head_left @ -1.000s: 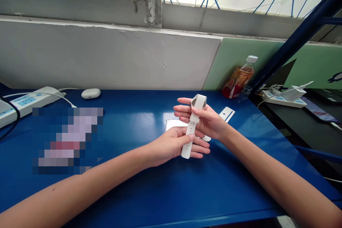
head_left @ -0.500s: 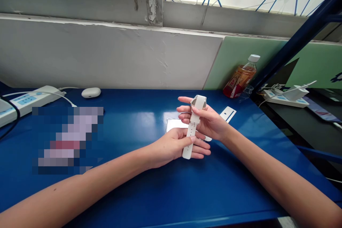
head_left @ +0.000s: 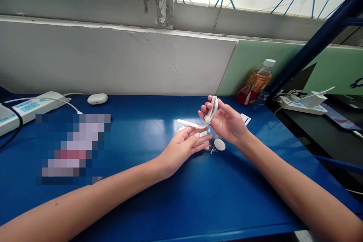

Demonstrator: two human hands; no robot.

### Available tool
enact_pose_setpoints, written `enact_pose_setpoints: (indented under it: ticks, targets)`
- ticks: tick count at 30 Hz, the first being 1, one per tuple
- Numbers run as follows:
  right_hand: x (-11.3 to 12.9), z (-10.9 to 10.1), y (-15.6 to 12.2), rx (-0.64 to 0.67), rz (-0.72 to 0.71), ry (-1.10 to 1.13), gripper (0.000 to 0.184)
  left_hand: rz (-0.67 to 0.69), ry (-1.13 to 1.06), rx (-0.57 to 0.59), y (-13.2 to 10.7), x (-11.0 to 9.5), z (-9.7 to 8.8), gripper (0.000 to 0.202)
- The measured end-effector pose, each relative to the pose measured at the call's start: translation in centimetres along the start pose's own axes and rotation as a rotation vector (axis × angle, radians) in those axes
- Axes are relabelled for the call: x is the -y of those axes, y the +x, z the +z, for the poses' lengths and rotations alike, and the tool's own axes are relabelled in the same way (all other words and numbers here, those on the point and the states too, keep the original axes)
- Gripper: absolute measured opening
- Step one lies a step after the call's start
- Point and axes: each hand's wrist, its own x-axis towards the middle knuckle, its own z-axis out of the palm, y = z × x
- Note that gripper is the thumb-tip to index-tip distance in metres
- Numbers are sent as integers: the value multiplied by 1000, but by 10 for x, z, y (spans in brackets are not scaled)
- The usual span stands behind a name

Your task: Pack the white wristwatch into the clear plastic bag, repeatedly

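A white wristwatch [head_left: 214,106] with a long strap is seen edge-on above the desk. My right hand [head_left: 228,123] is closed around its case end, with the fingers curled behind it. The loose strap end points left, over my left hand [head_left: 184,149]. That hand is open, palm partly up with its fingers stretched out, and its upper fingers are at the strap; I cannot tell whether they touch. Under the hands lie clear plastic packaging [head_left: 208,144] and a white round tag [head_left: 219,144] with a small chain.
The blue desk [head_left: 136,196] meets a pale wall. To the left are a power strip [head_left: 36,104], a white earbud case [head_left: 97,99] and a pixelated area. A drink bottle [head_left: 255,83] leans at the back right by a blue post [head_left: 309,41]. A white card [head_left: 245,120] lies behind my right hand.
The watch has turned from face-on to edge-on, its strap end swinging up and left. My left thumb has come off the strap and those fingers have opened. The round tag has come into view.
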Motion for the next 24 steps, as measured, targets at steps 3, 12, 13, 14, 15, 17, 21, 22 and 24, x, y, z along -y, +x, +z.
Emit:
enact_pose_setpoints:
  ticks: [3,12,13,14,15,17,21,22,24]
  targets:
    - [-7,-1,-3,66,-63,-195,11,59,46,1,1,-2,1,34]
    - [-13,23,-14,93,-241,-612,12,-21,232,79,0,1,1,41]
    - [-14,25,-15,116,-173,-530,12,-27,249,93,-1,1,2,44]
    - [-15,26,-15,137,-102,-444,14,-30,265,98,-1,2,2,46]
    - [-16,27,-16,155,-35,-364,17,-29,280,95,-2,3,2,48]
    - [-14,27,-17,183,65,-241,25,-30,295,73,-2,4,3,48]
    - [-5,22,-21,219,159,-147,40,-43,291,22,-1,6,3,43]
    - [-3,21,-21,228,169,-145,43,-48,292,15,-1,6,3,42]
    - [0,19,-22,253,176,-151,47,-57,294,8,-1,6,3,40]
